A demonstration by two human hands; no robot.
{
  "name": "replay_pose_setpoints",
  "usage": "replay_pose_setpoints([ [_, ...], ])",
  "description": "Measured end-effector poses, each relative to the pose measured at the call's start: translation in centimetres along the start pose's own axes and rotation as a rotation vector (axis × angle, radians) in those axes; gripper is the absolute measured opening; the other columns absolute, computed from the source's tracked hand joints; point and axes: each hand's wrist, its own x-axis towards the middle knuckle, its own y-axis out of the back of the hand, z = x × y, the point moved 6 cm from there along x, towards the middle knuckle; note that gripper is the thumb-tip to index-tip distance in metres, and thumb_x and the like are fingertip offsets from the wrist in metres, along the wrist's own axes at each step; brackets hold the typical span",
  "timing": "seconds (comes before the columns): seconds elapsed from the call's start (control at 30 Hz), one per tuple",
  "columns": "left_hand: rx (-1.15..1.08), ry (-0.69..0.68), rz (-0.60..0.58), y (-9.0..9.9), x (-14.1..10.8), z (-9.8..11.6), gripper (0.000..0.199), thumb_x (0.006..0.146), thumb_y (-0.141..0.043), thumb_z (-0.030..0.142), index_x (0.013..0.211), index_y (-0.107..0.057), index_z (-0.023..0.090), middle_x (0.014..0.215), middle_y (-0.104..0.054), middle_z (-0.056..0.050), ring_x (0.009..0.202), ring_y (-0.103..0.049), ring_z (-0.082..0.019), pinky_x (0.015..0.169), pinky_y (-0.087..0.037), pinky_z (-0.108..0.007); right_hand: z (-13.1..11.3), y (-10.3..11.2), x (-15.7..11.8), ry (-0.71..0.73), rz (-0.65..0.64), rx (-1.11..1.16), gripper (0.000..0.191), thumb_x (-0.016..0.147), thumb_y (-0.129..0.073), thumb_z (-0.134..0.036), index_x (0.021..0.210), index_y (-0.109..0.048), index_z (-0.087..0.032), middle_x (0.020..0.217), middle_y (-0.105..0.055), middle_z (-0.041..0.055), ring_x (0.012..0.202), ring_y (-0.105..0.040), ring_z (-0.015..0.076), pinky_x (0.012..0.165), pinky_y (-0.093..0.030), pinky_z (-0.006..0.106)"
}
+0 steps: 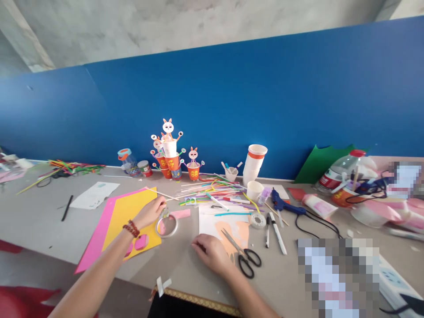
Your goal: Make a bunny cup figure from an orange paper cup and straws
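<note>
My left hand [155, 213], with a beaded bracelet at the wrist, is over the yellow sheet [127, 207]. Its fingers are pressed together, on something too small to make out. Just below its fingertips lies a roll of tape [166, 226]. My right hand [210, 252] rests on the table with curled fingers and nothing visible in them. Beside it are black-handled scissors [247, 256], partly over peach paper [243, 232] on a white sheet [206, 218]. Pink cut pieces [141, 242] lie on the yellow sheet.
Decorated paper cups with rabbit faces [194, 170] and a stack of white cups [254, 163] stand at the back. Colourful pipe cleaners [212, 187] lie in the middle. To the right are pens [277, 234], a blue glue gun [286, 204] with its cable, and a large bottle [342, 170].
</note>
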Motion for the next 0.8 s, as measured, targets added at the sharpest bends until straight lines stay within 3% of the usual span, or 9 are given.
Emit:
replay_pose_setpoints([
  [0.1,-0.028,-0.043,0.004,1.9,-2.5,2.2,0.014,0.089,-0.034,0.018,0.085,-0.046,0.022,0.082,-0.059,-0.001,0.078,-0.059,-0.019,0.075,-0.046,-0.031,-0.3,0.2,0.0,-0.005,0.031,-0.001,0.018,0.094,-0.050,-0.019,0.084,-0.066,-0.019,0.083,-0.070,0.0039,0.077,-0.064,0.0184,0.069,-0.043,0.025],
  [0.2,-0.057,-0.088,-0.029,2.1,-4.7,5.5,0.015,0.092,-0.032,0.020,0.087,-0.046,0.023,0.080,-0.060,0.000,0.074,-0.060,-0.018,0.072,-0.046,-0.030,-0.1,0.7,-0.1,-0.035,0.107,0.038,0.020,0.096,-0.048,-0.025,0.090,-0.066,-0.019,0.082,-0.068,0.0043,0.072,-0.063,0.0177,0.066,-0.044,0.026],
  [0.3,-0.019,-0.259,-0.112,-0.3,-6.1,9.6,0.018,0.092,-0.032,0.015,0.087,-0.048,0.022,0.086,-0.062,-0.003,0.080,-0.059,-0.020,0.076,-0.046,-0.032,0.6,1.2,-0.2,-0.097,0.173,0.195,0.024,0.098,-0.047,-0.035,0.108,-0.062,-0.021,0.091,-0.069,0.0046,0.063,-0.061,0.0152,0.061,-0.046,0.026],
  [0.4,0.054,-0.448,-0.218,-4.3,-6.8,13.3,0.020,0.089,-0.034,0.009,0.093,-0.050,0.021,0.094,-0.063,-0.007,0.083,-0.060,-0.022,0.076,-0.048,-0.034,1.3,1.5,-0.2,-0.154,0.209,0.379,0.035,0.097,-0.048,-0.043,0.124,-0.053,-0.021,0.105,-0.068,0.0068,0.059,-0.060,0.0135,0.057,-0.048,0.026],
  [0.47,0.083,-0.563,-0.287,-6.6,-7.1,15.6,0.024,0.089,-0.038,0.010,0.106,-0.050,0.020,0.105,-0.065,-0.011,0.093,-0.062,-0.025,0.082,-0.049,-0.037,1.7,1.9,-0.1,-0.169,0.243,0.472,0.038,0.095,-0.050,-0.047,0.121,-0.056,-0.020,0.103,-0.069,0.0069,0.066,-0.064,0.0160,0.063,-0.050,0.027],
  [0.53,0.100,-0.640,-0.347,-7.7,-7.4,17.6,0.028,0.086,-0.044,0.010,0.111,-0.050,0.018,0.110,-0.064,-0.015,0.097,-0.062,-0.028,0.084,-0.049,-0.039,2.1,2.2,0.1,-0.188,0.258,0.578,0.036,0.092,-0.054,-0.050,0.106,-0.064,-0.018,0.089,-0.071,0.0056,0.073,-0.065,0.0186,0.067,-0.050,0.028],
  [0.6,0.041,-0.664,-0.388,-7.4,-7.6,19.2,0.021,0.085,-0.045,0.010,0.103,-0.053,0.019,0.104,-0.065,-0.013,0.093,-0.061,-0.026,0.081,-0.050,-0.037,2.6,2.4,0.4,-0.224,0.263,0.671,0.037,0.088,-0.057,-0.053,0.090,-0.066,-0.017,0.075,-0.069,0.0037,0.068,-0.063,0.0178,0.063,-0.049,0.026],
  [0.7,-0.261,-0.684,-0.456,-5.1,-7.8,20.6,0.012,0.090,-0.044,0.014,0.090,-0.053,0.022,0.094,-0.064,-0.006,0.086,-0.060,-0.020,0.079,-0.049,-0.030,3.5,2.7,0.4,-0.289,0.314,0.704,0.039,0.086,-0.058,-0.056,0.084,-0.063,-0.017,0.064,-0.064,0.0006,0.050,-0.052,0.0125,0.048,-0.042,0.023],
  [0.8,-0.577,-0.487,-0.370,-2.9,-6.2,19.0,0.010,0.094,-0.044,0.020,0.088,-0.052,0.021,0.087,-0.061,-0.003,0.080,-0.058,-0.016,0.076,-0.048,-0.026,4.1,3.3,0.2,-0.340,0.405,0.695,0.040,0.086,-0.059,-0.057,0.081,-0.061,-0.018,0.061,-0.060,-0.0015,0.046,-0.045,0.0104,0.045,-0.037,0.021],
])
